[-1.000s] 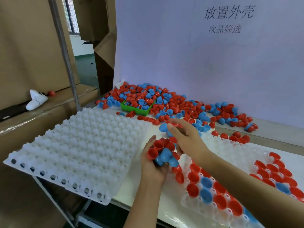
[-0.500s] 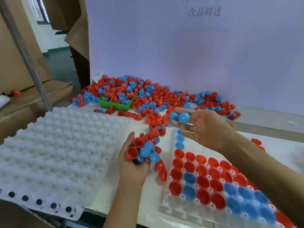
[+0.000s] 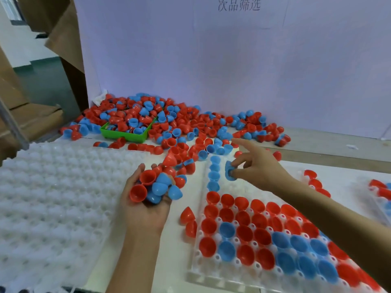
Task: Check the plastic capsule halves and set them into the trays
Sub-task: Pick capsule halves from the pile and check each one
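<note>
My left hand (image 3: 146, 206) is cupped palm up, holding a handful of red and blue capsule halves (image 3: 155, 186). My right hand (image 3: 257, 163) pinches one blue capsule half (image 3: 229, 170) just above the far end of the clear tray (image 3: 215, 278), next to a column of blue halves (image 3: 213, 174); its index finger points outward. That tray's near rows hold several red and blue halves, open side up. A big loose pile of red and blue halves (image 3: 169, 123) lies at the back of the table.
A stack of white trays (image 3: 53, 197) with bare pockets lies at left. A green bin (image 3: 127, 133) sits in the pile. Two loose red halves (image 3: 188, 218) lie between my left hand and the clear tray. Another partly filled tray (image 3: 380, 193) shows at far right. A white board stands behind.
My right hand has come down from above the pile to the far end of the clear tray with a blue half. The camera has moved closer and tilted down. My left hand stays cupped.
</note>
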